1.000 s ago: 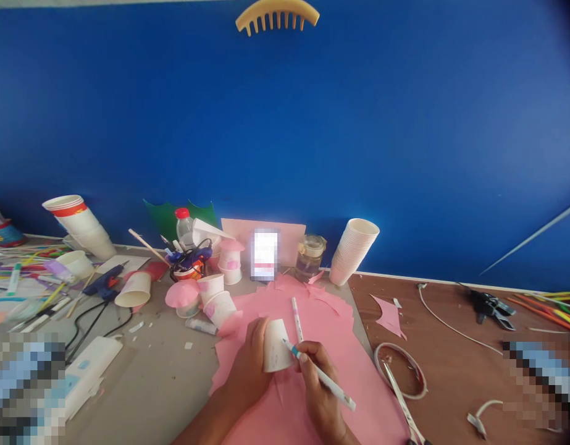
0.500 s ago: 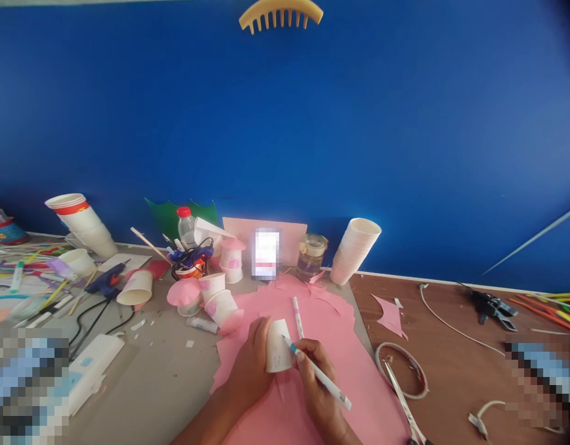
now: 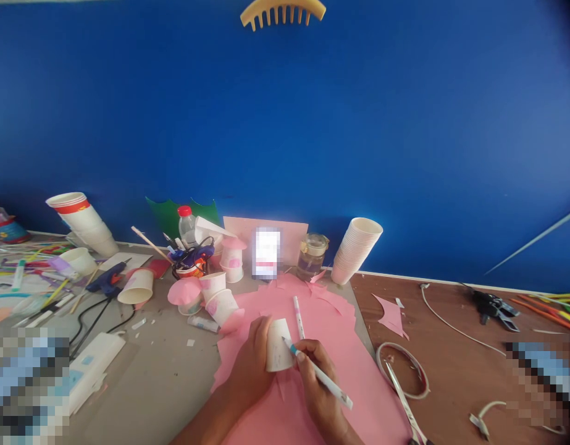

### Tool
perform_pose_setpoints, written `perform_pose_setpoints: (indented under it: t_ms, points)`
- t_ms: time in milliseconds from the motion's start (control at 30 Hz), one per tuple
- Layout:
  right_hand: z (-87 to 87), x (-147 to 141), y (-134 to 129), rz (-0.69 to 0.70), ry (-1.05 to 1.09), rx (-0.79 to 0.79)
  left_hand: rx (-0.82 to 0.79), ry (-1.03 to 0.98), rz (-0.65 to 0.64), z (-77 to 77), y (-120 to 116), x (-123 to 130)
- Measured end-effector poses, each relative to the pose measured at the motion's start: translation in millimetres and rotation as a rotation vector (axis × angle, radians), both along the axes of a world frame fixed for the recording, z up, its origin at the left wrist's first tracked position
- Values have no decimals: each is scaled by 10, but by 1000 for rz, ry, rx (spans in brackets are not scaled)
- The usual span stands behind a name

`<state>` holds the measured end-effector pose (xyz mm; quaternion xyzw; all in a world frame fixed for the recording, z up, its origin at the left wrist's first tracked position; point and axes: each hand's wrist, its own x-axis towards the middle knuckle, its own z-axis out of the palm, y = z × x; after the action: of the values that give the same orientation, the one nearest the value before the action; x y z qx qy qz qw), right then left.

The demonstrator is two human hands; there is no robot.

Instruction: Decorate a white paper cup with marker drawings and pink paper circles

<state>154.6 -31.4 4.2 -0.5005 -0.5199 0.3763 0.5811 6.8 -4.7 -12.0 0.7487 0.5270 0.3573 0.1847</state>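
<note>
A white paper cup [image 3: 278,352] is gripped from its left side by my left hand [image 3: 255,349], its wide rim facing down and toward me. Faint marks show on its wall. My right hand [image 3: 319,383] pinches a white marker [image 3: 328,386] with a blue-green collar, its tip touching or very close to the cup's side. Beneath both hands spreads pink paper [image 3: 354,371] with a ragged outline. Another white marker [image 3: 298,315] lies on that paper just beyond the cup.
To the right are scissors [image 3: 405,398], a roll of tape [image 3: 381,364] and a white cable [image 3: 444,321]. A leaning stack of paper cups [image 3: 356,250] and a glass jar [image 3: 311,254] stand at the back. Pink-decorated cups [image 3: 222,307] and a glue gun [image 3: 106,281] lie left.
The marker tip has shifted very slightly on the cup's wall. Both hands keep their grips, and the whole view has moved by only a few pixels.
</note>
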Motion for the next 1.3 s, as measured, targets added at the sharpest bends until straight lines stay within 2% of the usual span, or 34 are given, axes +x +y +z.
perform_pose_setpoints:
  t_ms: [200, 533, 1067, 1300]
  points:
    - [1, -3, -2, -6, -6, 26, 18, 18, 1, -54, 0, -19]
    - [64, -25, 17, -41, 107, -44, 5, -9, -3, 36, -9, 7]
    - [41, -21, 17, -30, 45, -8, -27, 21, -26, 86, -17, 12]
    - [47, -23, 23, -5, 26, -13, -26, 14, -9, 47, -7, 8]
